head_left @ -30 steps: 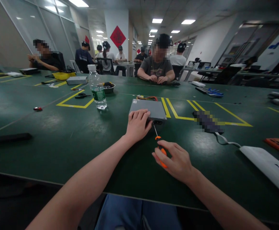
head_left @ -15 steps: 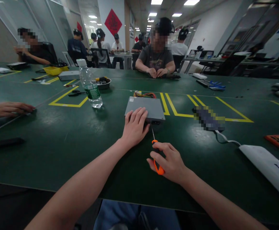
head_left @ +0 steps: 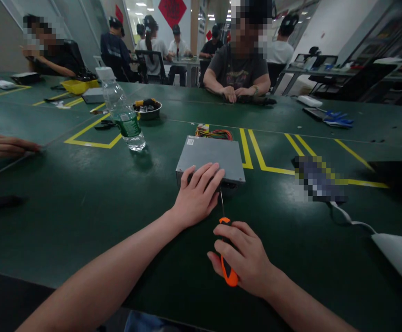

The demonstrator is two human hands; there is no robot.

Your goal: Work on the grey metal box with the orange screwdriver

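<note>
Since the frame 1 second earlier, a co-worker's hand [head_left: 7,146] has been brought further in over the left side of the table [head_left: 83,235]; the viewpoint has also been shifted, so the computer power supply unit [head_left: 211,154] appears larger. By the left hand [head_left: 196,196], laid palm down with its fingers parted and slightly bent, the unit is steadied along its near edge rather than gripped around. By the loosely curled right hand [head_left: 244,253], a screwdriver [head_left: 225,221] with an orange-and-black handle is held, its shaft aimed at the unit's near side. Whether its tip is seated cannot be told.

Should the tip be slipped by a crooked push, the left hand, just beside the shaft, could be jabbed. Should the unit be pressed too lightly, it could be shoved back onto its bundled wires [head_left: 218,134].

Well back from the table's near edge the unit is set, and room for the right forearm is left between. Leftward, movement is limited by the water bottle [head_left: 128,122]; toward the right edge, the white cable [head_left: 348,216] of a blurred device [head_left: 320,180] could be snagged by a swung elbow.
</note>
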